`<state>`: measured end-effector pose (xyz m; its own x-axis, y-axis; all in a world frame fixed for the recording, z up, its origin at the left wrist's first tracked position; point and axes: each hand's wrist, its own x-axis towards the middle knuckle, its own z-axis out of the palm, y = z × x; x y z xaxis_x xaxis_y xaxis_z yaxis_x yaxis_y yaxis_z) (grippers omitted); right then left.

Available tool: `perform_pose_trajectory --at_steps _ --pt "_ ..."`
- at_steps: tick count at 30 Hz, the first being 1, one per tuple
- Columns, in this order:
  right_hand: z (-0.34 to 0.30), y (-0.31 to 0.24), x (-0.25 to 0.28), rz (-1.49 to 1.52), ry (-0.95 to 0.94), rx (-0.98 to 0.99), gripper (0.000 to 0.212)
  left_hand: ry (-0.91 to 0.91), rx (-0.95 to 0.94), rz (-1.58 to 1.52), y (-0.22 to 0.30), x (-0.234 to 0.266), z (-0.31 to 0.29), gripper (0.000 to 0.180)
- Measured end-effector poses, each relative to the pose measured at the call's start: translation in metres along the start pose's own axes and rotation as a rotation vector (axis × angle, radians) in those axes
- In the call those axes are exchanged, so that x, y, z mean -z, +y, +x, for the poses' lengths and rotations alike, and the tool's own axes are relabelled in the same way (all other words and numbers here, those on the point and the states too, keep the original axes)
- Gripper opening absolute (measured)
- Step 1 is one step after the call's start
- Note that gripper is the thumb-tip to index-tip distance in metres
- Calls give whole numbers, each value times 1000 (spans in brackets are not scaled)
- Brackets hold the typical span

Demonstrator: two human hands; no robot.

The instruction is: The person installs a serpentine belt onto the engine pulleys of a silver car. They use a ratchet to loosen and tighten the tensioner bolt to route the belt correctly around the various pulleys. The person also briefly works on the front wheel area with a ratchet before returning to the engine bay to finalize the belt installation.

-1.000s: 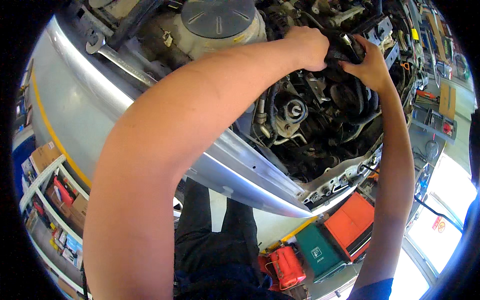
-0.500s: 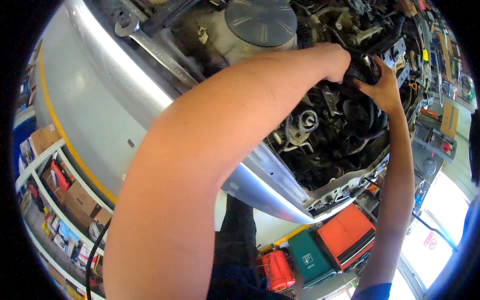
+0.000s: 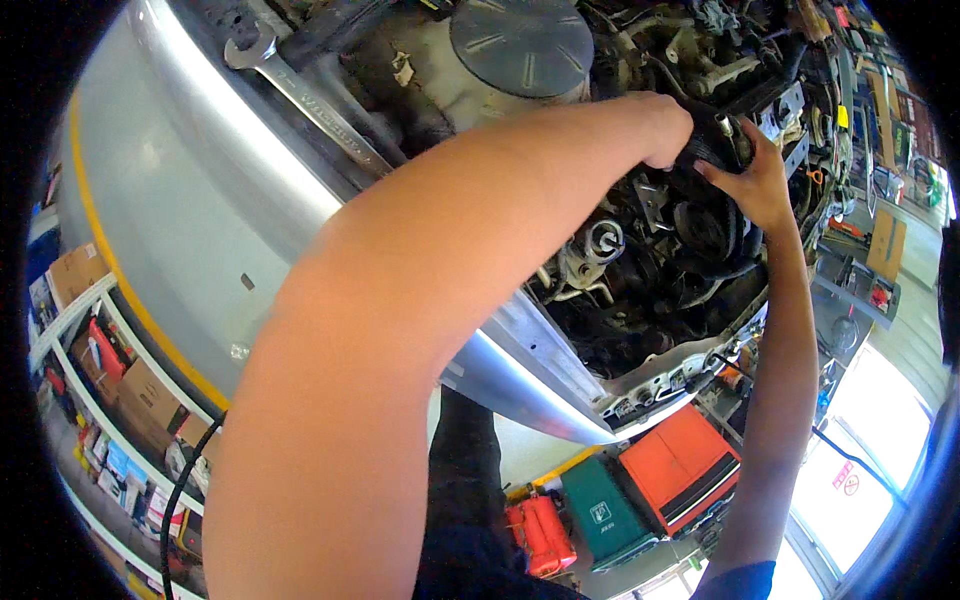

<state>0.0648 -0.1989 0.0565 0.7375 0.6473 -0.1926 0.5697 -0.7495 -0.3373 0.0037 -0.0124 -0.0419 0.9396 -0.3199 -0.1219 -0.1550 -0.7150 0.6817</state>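
Dark trousers (image 3: pixel 470 480) stand nearest, at the lower middle, and behind them on the floor sit a red ribbed plastic case (image 3: pixel 540 533), a green box (image 3: pixel 603 512) and a flat orange case (image 3: pixel 682 467). Past these curves the smooth silver painted front edge of the car (image 3: pixel 200 230), with a long steel open-ended spanner (image 3: pixel 300 90) lying along its upper lip. Beyond that edge the engine bay is crowded: a round grey ribbed air-cleaner lid (image 3: pixel 520 45) by the far rim, a bright metal pulley (image 3: pixel 603 240) in the middle, and hoses and brackets packed close, with little open room between them. Deep at the bay's right side, both hands meet on a black rubbery part (image 3: pixel 712 150). The left hand (image 3: pixel 665 125) is curled over it, knuckles up, fingers hidden. The right hand (image 3: pixel 755 180) presses against it from below, fingers partly spread and thumb raised.
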Motion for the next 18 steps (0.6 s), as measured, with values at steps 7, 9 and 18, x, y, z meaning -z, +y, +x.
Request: perform_pose_trajectory --at_steps 7,9,18 --pt "1 -11 2 30 -4 25 80 -113 63 102 -10 19 -3 28" --pt "0 -1 -2 -6 63 55 86 -107 115 114 -9 18 0 24" --pt "2 1 -2 -109 81 38 93 -127 75 85 -6 11 0 43"
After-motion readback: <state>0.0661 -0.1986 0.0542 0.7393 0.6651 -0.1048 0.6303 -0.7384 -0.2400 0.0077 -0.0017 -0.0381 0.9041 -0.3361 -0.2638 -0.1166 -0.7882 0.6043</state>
